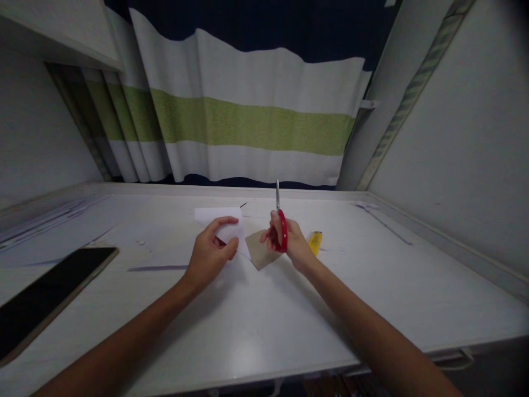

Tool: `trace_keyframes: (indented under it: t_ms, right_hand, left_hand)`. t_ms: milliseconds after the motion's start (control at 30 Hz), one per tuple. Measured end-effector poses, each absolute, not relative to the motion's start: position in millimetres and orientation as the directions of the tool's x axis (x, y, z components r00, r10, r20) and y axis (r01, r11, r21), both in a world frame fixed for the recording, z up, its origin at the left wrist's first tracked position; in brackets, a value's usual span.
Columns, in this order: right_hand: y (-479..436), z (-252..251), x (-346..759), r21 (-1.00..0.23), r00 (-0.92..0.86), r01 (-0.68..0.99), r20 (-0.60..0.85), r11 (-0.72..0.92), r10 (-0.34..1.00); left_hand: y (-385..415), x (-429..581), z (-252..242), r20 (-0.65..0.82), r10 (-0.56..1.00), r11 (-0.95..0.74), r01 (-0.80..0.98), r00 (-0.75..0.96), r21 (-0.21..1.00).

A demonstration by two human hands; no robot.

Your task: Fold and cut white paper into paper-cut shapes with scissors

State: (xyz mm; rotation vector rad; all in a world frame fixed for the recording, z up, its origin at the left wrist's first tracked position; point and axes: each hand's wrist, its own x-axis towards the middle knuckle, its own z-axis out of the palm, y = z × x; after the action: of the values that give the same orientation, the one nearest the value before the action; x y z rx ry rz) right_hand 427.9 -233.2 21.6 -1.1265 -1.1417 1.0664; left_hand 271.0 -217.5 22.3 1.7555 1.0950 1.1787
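A sheet of white paper [219, 214] is held in my left hand [212, 245], its thumb and fingers curled round the right part of the sheet. My right hand [291, 237] grips a pair of scissors [282, 231] by the red handles. The metal blades point up and away from me, apart from the paper, and look closed together. Beneath and between the hands a piece of brown card [259, 255] lies on the white table, partly covered by my right hand. Just right of that wrist is a yellow tool [315, 241], partly hidden, perhaps a cutter.
A dark-screened phone [53, 292] lies at the left front of the white table [248, 342]. Paper sheets and strips [49, 220] spread along the left side. More paper scraps [367, 206] lie at the back right. A striped curtain [248, 127] hangs behind the table, between side walls.
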Motion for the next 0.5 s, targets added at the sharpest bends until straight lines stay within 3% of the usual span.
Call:
trace_keyframes:
  t_ms: [133, 300, 500]
  right_hand:
    - [-229.3, 22.0, 435.9, -0.983, 0.153, 0.025, 0.184, 0.182, 0.971]
    - [-231.3, 18.2, 431.0, -0.986, -0.015, -0.023, 0.166, 0.165, 0.986]
    - [-233.1, 19.9, 428.4, -0.988, -0.017, -0.029, 0.154, 0.153, 0.988]
  left_hand:
    - [-211.9, 269.4, 19.3, 0.221, 0.880, -0.313, 0.164, 0.419, 0.936]
    - [-212.5, 269.2, 14.8, 0.127, 0.751, -0.225, 0.071, 0.648, 0.972]
    - [-208.7, 269.4, 13.1, 0.137, 0.754, -0.201, 0.028, 0.643, 0.979]
